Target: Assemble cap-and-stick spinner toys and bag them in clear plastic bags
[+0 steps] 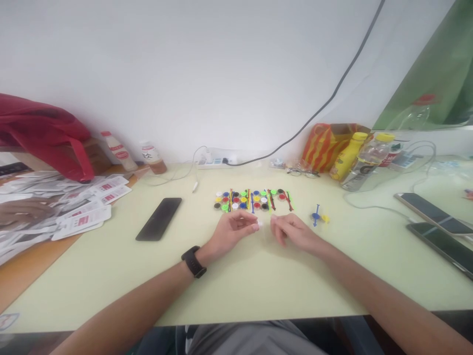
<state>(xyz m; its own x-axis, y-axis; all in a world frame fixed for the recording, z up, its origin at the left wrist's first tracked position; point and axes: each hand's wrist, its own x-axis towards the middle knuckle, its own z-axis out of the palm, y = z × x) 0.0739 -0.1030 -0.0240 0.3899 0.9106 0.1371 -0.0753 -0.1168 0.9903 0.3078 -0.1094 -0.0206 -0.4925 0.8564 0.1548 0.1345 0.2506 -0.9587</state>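
My left hand, with a black watch on its wrist, pinches a small white piece between thumb and fingertips. Just right of it, my right hand has its fingers curled together; whether anything is inside them is hidden. Beyond both hands lie rows of small coloured discs in white, red, blue, yellow, green and black. Thin coloured arrow-shaped sticks lie in columns among the discs. To the right of my right hand rest a blue arrow piece with a disc and a yellow piece.
A dark phone lies left; two more phones lie right. Bottles and a striped bag stand along the wall by a power strip. Another person's hand is among white badge cards at far left.
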